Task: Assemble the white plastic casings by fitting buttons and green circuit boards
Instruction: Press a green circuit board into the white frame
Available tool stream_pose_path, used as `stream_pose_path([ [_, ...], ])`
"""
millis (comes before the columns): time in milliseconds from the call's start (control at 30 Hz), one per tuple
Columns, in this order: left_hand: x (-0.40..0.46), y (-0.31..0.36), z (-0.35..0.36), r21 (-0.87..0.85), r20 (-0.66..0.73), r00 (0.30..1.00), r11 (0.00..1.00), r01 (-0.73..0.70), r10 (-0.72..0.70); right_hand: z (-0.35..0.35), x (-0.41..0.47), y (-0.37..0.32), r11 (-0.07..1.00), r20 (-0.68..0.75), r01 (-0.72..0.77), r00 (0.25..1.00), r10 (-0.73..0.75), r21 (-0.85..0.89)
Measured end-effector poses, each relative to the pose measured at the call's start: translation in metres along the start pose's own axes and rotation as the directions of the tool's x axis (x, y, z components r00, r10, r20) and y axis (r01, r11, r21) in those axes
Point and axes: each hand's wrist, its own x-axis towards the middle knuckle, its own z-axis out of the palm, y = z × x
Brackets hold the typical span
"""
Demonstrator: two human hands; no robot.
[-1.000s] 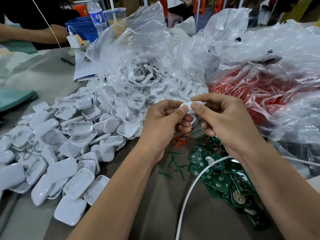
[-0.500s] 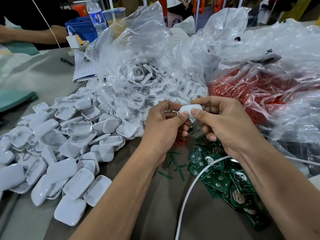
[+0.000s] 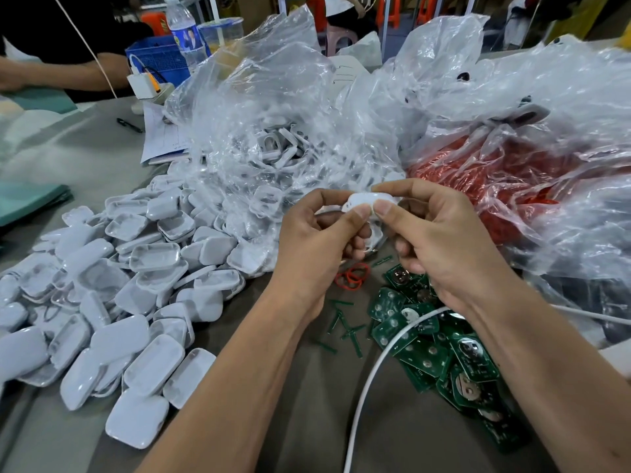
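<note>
A small white plastic casing [image 3: 367,200] is held above the table between both hands. My left hand [image 3: 321,240] pinches its left end with thumb and curled fingers. My right hand [image 3: 440,233] pinches its right end, thumb tip beside the left thumb. What sits inside the casing is hidden by the fingers. Green circuit boards [image 3: 426,343] lie heaped under my right wrist. White casing halves [image 3: 136,302] are piled at the left. Red rubber rings [image 3: 353,276] lie just below my hands.
Clear plastic bags hold more white parts [image 3: 273,148] and red pieces [image 3: 495,186] behind my hands. A white cable [image 3: 372,380] crosses the boards. Green board offcuts [image 3: 341,326] are scattered. Another person's arm [image 3: 68,73], a bottle [image 3: 186,32] and a blue basket [image 3: 160,59] are far left.
Both hands have turned the casing slightly and the thumbs have come closer together on its near edge. The hands stay at about the same place.
</note>
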Motion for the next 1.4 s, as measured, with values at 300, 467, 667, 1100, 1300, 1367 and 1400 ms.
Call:
stream_pose_path([
  [300, 0.002, 0.0, 0.001, -0.244, 0.082, 0.993, 0.964, 0.106, -0.088, 0.001, -0.005, -0.005, 0.993, -0.01, 0.106, 0.994, -0.107, -0.053],
  [467, 0.003, 0.001, -0.001, -0.277, 0.163, 0.976, 0.943, 0.185, -0.143, -0.002, -0.005, -0.006, 0.922, -0.092, 0.221, 0.961, -0.262, -0.317],
  [667, 0.002, 0.008, -0.001, -0.41, 0.252, 0.928, 0.839, 0.358, -0.273, -0.013, 0.003, -0.005, 0.946, -0.359, 0.201, 0.889, -0.284, -0.253],
  [1100, 0.004, 0.009, -0.005, -0.461, 0.281, 0.89, 0.764, 0.452, -0.358, -0.009, -0.005, -0.014, 0.722, -0.077, 0.424, 0.833, -0.548, -0.547],
  [1300, 0.005, 0.005, -0.005, -0.43, 0.324, 0.892, 0.79, 0.436, -0.316, -0.002, -0.006, -0.011, 0.59, 0.098, 0.498, 0.809, -0.579, -0.635],
  [1367, 0.004, 0.004, -0.005, -0.422, 0.332, 0.891, 0.796, 0.434, -0.31, -0.002, -0.006, -0.01, 0.576, 0.118, 0.503, 0.809, -0.575, -0.644],
  [1400, 0.004, 0.004, -0.006, -0.422, 0.334, 0.891, 0.797, 0.433, -0.308, -0.001, -0.006, -0.01, 0.574, 0.123, 0.504, 0.81, -0.574, -0.645],
])
